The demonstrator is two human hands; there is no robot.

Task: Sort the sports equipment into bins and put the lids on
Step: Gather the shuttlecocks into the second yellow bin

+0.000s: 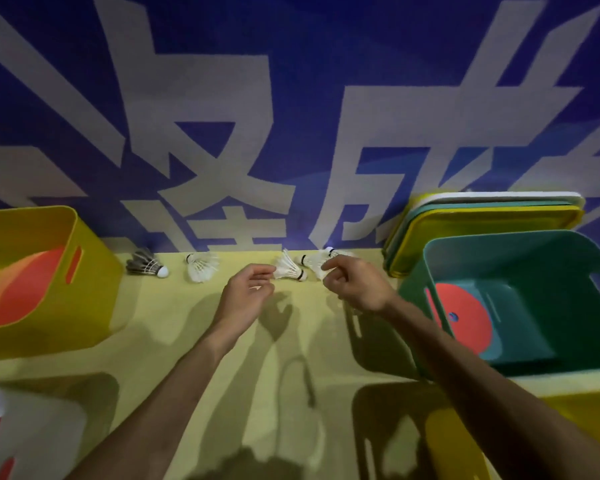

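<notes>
Flanking shuttlecocks (290,269): yellow bin (94,271), teal bin (413,292)

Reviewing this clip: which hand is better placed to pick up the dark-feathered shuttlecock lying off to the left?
Left. The left hand lies nearer the dark shuttlecock, with only a white shuttlecock between them. The right hand is farther off, its fingertips at the white shuttlecocks beside the teal bin.

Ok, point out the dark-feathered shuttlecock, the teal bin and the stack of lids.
Dark-feathered shuttlecock (145,265), head view: on its grey feathers, left of the white cork.
Teal bin (520,252), head view: on its far inner wall.
Stack of lids (492,221), head view: on the yellow front lid.
</notes>
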